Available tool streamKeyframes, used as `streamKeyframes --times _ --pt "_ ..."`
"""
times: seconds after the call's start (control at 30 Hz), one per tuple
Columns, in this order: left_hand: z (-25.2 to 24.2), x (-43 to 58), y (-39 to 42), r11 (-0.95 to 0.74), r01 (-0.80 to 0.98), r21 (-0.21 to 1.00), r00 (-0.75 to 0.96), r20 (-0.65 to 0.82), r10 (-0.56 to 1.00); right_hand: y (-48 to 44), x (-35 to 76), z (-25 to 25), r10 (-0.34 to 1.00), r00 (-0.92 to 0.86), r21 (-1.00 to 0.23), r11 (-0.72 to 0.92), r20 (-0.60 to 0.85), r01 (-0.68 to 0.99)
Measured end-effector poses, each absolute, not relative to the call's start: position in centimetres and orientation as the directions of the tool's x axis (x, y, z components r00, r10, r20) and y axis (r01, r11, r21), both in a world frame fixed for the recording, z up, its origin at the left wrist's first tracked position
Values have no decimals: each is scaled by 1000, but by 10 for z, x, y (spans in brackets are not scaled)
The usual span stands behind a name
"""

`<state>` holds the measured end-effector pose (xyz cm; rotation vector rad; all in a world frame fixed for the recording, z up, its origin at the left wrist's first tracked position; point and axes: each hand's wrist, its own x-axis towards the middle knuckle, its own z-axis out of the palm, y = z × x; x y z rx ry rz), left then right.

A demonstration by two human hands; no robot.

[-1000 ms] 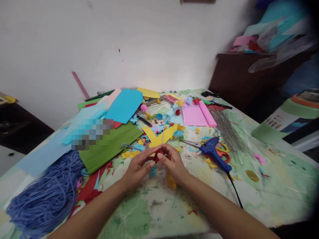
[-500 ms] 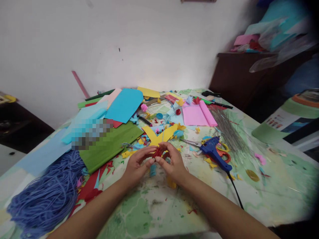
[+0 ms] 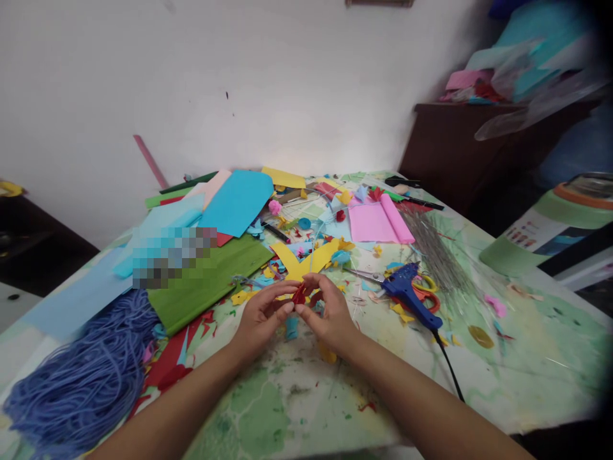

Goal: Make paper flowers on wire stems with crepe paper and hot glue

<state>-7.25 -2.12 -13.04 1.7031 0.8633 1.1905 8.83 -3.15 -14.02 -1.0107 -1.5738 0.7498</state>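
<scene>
Between my fingertips, above the middle of the table, is a small red paper flower (image 3: 299, 294), partly hidden by the fingers. My left hand (image 3: 261, 319) pinches it from the left with thumb and fingers. From the other side my right hand (image 3: 330, 313) closes its thumb and fingertips on it too. Just beyond lies a V-shaped piece of yellow paper (image 3: 290, 263), and a blue scrap (image 3: 292, 328) shows under the hands. A blue glue gun (image 3: 410, 292) rests to the right, on top of orange-handled scissors (image 3: 366, 275).
Blue cord (image 3: 76, 383) lies in a heap at the left, beside green crepe paper (image 3: 205, 281) and a blue sheet (image 3: 242, 201). Pink paper (image 3: 368, 222) and thin wires (image 3: 435, 252) lie at the right. A green bottle (image 3: 531, 236) stands at the far right edge.
The whole view has shifted slightly to the left. Both hands keep hold of the red flower, which shows a little more upright between the fingertips.
</scene>
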Motion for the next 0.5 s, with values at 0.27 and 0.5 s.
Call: streamKeyframes --times 0.27,0.5 --pt "-132 -72 -21 -372 76 925 286 338 897 -31 89 -142 893 -90 -849 448 441 281" --pt "-134 -72 -21 -359 72 931 286 325 901 -31 89 -143 890 -117 -871 456 441 185"
